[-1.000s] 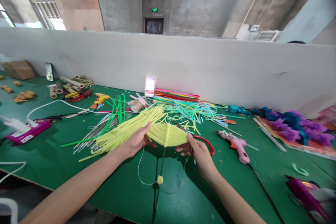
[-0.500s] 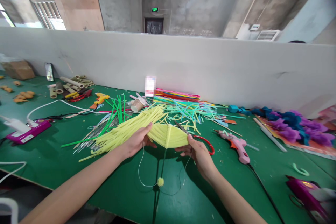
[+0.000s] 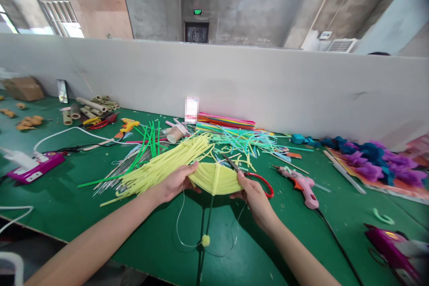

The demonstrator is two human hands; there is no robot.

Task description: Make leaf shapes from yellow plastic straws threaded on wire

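Between my hands is a yellow leaf-shaped piece of pipe cleaners (image 3: 227, 179), with a ridge across its middle. My left hand (image 3: 179, 181) pinches its left end, and my right hand (image 3: 254, 194) grips its right end. A thin stem (image 3: 210, 214) runs down from the ridge towards me, past a small yellow pompom (image 3: 205, 240). Fine white thread (image 3: 178, 228) loops from near my left hand to the pompom, and another strand hangs by my right hand. Red-handled scissors (image 3: 263, 180) lie just behind my right hand, partly covered.
Loose yellow pipe cleaners (image 3: 167, 161) lie left of the piece, with green and blue ones (image 3: 248, 138) behind. A pink glue gun (image 3: 303, 185) rests at right, a yellow glue gun (image 3: 129, 126) at back left. Purple power strips (image 3: 36, 167) sit at both sides. A white partition (image 3: 134, 71) stands behind.
The yellow piece has dipped slightly towards me and tilted, still held at both ends. The pompom and thread have shifted a little nearer to me.
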